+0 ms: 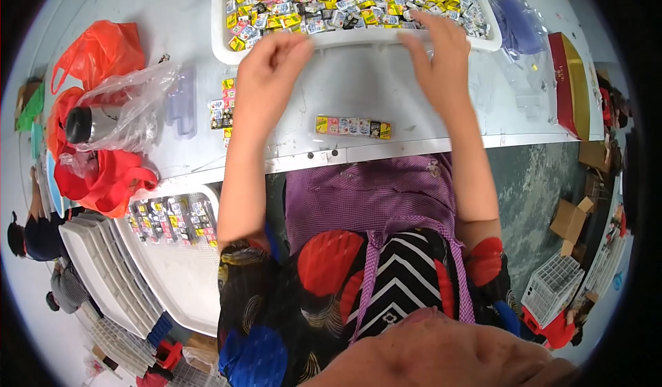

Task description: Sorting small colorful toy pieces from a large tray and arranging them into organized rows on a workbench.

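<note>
A big white tray across the table holds a heap of small boxes in yellow, white, pink and black. My left hand is at its near rim, fingers curled toward the thumb; what they pinch, if anything, is hidden. Farther right, my right hand reaches over the same rim, thumb and fingers apart, fingertips by the heap. Between my forearms, near the table edge, lies a clear pack holding a row of small boxes. Another small group of boxes sits left of my left forearm, partly covered by it.
A red bag, a flask in clear plastic and an empty clear case lie left. Below them, a white tray carries filled packs. Clear plastic packaging and a red-gold box are right.
</note>
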{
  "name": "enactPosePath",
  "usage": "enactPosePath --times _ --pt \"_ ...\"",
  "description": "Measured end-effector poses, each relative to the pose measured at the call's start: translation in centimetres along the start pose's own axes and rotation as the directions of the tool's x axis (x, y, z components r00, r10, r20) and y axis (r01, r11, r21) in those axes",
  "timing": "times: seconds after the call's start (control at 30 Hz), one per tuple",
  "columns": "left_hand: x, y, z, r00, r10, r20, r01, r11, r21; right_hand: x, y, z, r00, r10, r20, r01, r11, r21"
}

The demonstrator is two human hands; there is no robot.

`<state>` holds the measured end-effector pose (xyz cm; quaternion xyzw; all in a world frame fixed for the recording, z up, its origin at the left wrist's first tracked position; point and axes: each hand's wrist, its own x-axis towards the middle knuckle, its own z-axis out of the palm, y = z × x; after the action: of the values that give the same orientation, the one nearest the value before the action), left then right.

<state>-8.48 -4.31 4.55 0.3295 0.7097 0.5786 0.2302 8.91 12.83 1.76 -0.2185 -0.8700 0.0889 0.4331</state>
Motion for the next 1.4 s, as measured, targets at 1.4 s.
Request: enactPosePath --times 1.4 --pt "-1.2 -3.1 2.0 0.815 -0.003 0.58 -0.171 0.954 0.246 -2.2 -2.4 -0.4 0.591 -0.465 0.659 0.379 0.882 0.282"
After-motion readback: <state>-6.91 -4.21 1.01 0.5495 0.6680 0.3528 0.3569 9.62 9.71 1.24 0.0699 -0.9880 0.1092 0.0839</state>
